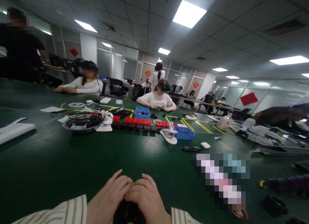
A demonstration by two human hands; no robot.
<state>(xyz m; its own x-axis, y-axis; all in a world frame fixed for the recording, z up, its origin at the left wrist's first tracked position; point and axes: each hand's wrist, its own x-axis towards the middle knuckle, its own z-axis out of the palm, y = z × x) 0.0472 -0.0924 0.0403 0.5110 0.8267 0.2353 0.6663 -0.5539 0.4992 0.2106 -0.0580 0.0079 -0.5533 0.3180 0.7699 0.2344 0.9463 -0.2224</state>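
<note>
Near the bottom edge of the head view, my left hand [108, 195] and my right hand [147, 195] meet, fingers curled and touching. Both are closed around a dark, rounded black object [129, 212]. Its kind cannot be made out, since my fingers cover its top and the frame cuts off the rest. Striped cream sleeves cover both wrists. Under them lies the green tabletop [79, 166]. A blurred pinkish strip [220, 179] lies to the right of my right hand, apart from it.
Ahead stand red and black blocks [137, 121], blue bins [184, 133] [142, 112], a white clip stand [169, 133] and a metal bowl [82, 123] of cables. A white case [205, 145] sits right. Black items [274, 204] lie far right. Several people sit or stand beyond.
</note>
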